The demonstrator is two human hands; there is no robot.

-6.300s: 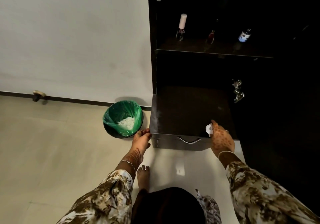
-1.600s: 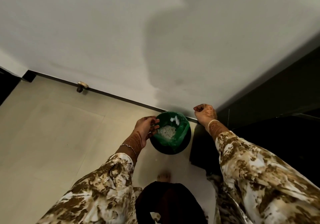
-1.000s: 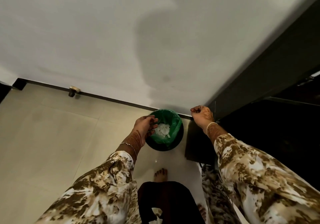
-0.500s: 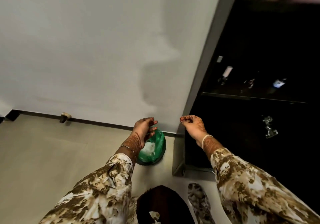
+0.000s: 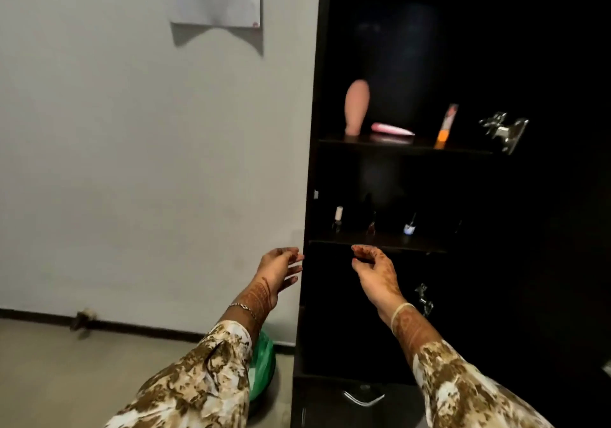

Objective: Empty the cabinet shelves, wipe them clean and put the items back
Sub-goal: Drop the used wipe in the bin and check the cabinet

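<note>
Right now both hands hover empty before the dark cabinet: the left hand has its fingers loosely spread beside the cabinet's side edge, and the right hand is loosely curled just below the lower shelf, gripping nothing. Small bottles stand on that shelf. A pink form and an orange tube sit on the upper shelf. The bottles look narrow and tippy (nail polish, perhaps; too small to be sure). A reach into that dim interior could topple one against its neighbours, and a loose sleeve might snag the metal hinge.
</note>
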